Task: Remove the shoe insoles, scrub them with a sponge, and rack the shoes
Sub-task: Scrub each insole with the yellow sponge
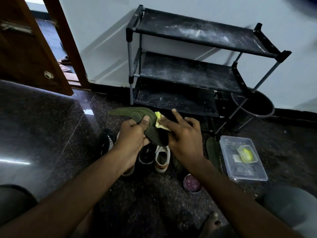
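Dark speckled polished floor [42, 126] is dimly lit; light streaks are reflected at left. Pale wall [103, 23] is edged by black skirting [295, 113]. Brown wooden door [20, 54] is seen open, upper left.

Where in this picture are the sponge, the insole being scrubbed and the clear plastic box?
sponge [159, 125]: head view, on its yellow lower edge.
insole [133, 113]: head view, on the green free end.
plastic box [240, 170]: head view, on its bare clear floor.
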